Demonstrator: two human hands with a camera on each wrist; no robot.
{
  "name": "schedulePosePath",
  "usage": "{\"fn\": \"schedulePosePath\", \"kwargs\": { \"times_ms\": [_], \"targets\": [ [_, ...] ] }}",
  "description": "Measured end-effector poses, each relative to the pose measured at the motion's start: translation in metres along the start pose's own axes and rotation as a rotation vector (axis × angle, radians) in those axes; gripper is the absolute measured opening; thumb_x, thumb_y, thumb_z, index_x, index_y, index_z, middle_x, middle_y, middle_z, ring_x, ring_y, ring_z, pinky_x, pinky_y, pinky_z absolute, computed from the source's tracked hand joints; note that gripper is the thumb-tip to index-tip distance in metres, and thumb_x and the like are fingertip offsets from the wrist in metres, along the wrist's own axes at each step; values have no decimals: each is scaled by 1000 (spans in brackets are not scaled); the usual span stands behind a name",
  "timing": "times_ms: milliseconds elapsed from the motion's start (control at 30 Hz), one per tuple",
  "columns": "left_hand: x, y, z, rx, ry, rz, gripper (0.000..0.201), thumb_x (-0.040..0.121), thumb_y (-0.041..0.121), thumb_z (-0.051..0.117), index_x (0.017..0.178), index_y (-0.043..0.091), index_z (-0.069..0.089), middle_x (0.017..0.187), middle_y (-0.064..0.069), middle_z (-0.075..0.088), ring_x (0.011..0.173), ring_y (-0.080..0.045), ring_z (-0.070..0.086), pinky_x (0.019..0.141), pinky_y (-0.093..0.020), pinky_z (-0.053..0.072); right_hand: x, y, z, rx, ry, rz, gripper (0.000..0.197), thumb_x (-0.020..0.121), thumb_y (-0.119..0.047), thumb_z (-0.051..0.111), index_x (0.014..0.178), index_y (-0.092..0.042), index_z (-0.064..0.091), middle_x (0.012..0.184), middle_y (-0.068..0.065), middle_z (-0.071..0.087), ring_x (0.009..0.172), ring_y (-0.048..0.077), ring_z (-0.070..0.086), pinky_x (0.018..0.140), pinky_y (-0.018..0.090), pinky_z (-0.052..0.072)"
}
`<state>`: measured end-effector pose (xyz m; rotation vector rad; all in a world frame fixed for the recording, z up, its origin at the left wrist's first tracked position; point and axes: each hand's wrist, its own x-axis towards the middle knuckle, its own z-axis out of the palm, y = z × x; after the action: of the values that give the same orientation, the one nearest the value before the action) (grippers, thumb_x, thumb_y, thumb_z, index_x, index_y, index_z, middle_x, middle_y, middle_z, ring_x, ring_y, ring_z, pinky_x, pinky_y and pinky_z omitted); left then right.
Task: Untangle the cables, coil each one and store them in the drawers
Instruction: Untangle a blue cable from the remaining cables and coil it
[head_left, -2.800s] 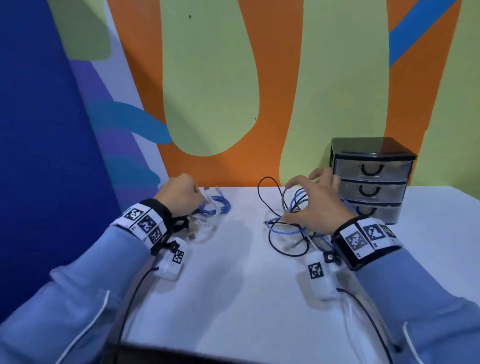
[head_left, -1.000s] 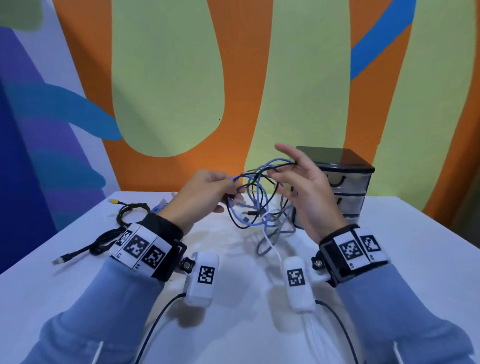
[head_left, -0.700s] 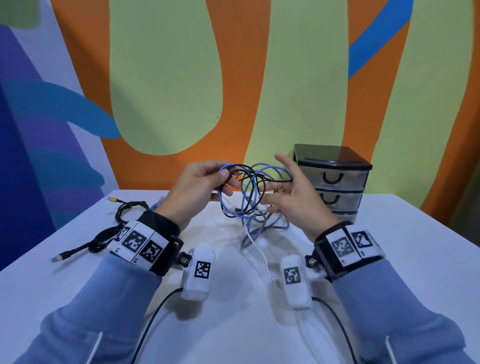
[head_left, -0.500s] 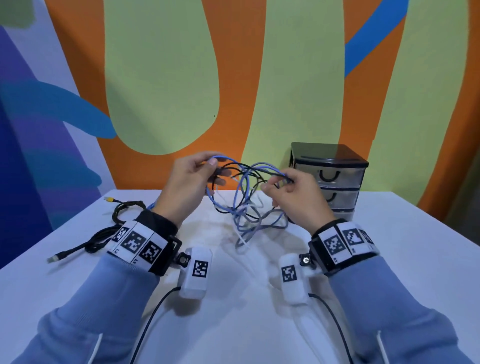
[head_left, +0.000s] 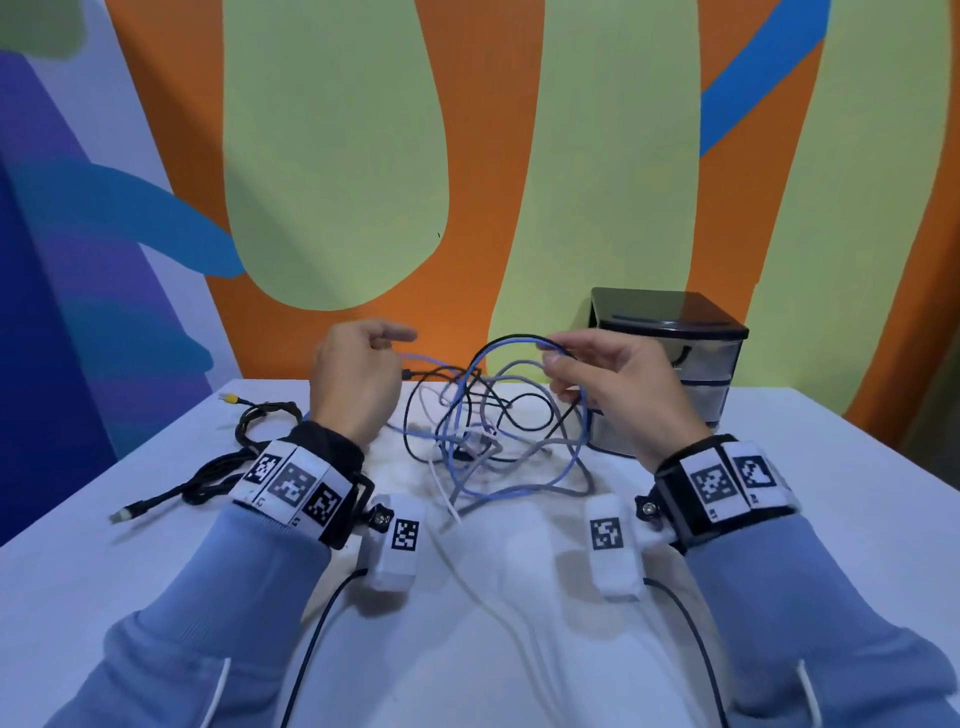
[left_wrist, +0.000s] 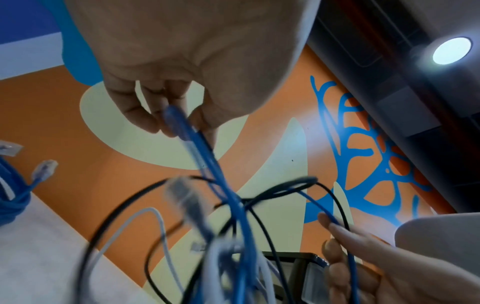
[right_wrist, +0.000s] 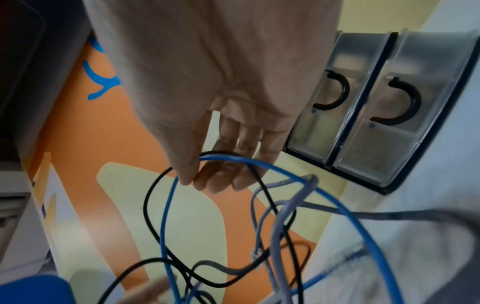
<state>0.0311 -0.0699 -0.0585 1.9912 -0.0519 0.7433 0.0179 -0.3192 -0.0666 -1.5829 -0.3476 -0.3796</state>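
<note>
A tangle of blue, black, grey and white cables (head_left: 493, 431) hangs between my hands, its lower loops lying on the white table (head_left: 156, 561). My left hand (head_left: 397, 348) is raised at the left and pinches one end of a blue cable (left_wrist: 207, 164) between thumb and fingers (left_wrist: 161, 125). My right hand (head_left: 553, 358) pinches the top of a blue and a black loop (right_wrist: 233, 159) just in front of the drawers. The black three-drawer unit (head_left: 670, 322) stands at the back right, and its drawers (right_wrist: 363, 127) are closed.
A black cable (head_left: 218, 467) with a yellow plug lies loosely bunched on the table at the left. A coiled blue cable (left_wrist: 10, 195) lies further left, near the wall. The painted wall (head_left: 337, 156) rises right behind the table.
My hands have drawn apart. The left hand moved left with the blue cable end, and the right hand holds its loops higher near the drawers. The tangle has spread and sagged onto the table.
</note>
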Motion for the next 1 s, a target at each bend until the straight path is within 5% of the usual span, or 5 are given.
{"fn": "schedulePosePath", "kwargs": {
  "times_ms": [200,300,433,600,1000],
  "targets": [
    [-11,24,3,-248,-308,232,25,102,11,65,110,27,82,118,10,76,118,-5,66,101,-23,48,-6,-2,12,-21,-58,-52,15,93,-5,76,103,-13,83,85,5,79,69,11,63,68,20,52],
    [-18,24,11,-272,-483,258,16,99,22,75,113,19,82,103,6,82,100,-9,74,90,-22,56,-6,-1,15,-56,-34,-110,14,89,-5,79,102,-10,83,92,0,81,82,10,73,77,18,53],
    [-16,15,17,-137,-384,311,7,97,22,77,101,22,83,84,9,78,78,-6,66,74,-23,50,-2,4,12,-137,1,-120,25,81,-11,89,103,-21,82,78,-1,62,68,12,53,66,19,44],
    [-10,15,14,-293,-346,107,12,101,13,68,95,13,79,70,4,59,65,-11,51,68,-24,44,3,13,6,-274,-21,-36,29,87,-5,80,99,-31,79,95,4,74,72,9,62,78,36,57],
    [-10,20,9,-475,-440,-133,30,107,23,59,84,7,71,64,1,35,56,-16,26,60,-30,32,1,9,6,-137,40,-71,18,78,-24,93,90,-20,81,74,-1,61,62,22,42,59,34,37]
  ]
}}
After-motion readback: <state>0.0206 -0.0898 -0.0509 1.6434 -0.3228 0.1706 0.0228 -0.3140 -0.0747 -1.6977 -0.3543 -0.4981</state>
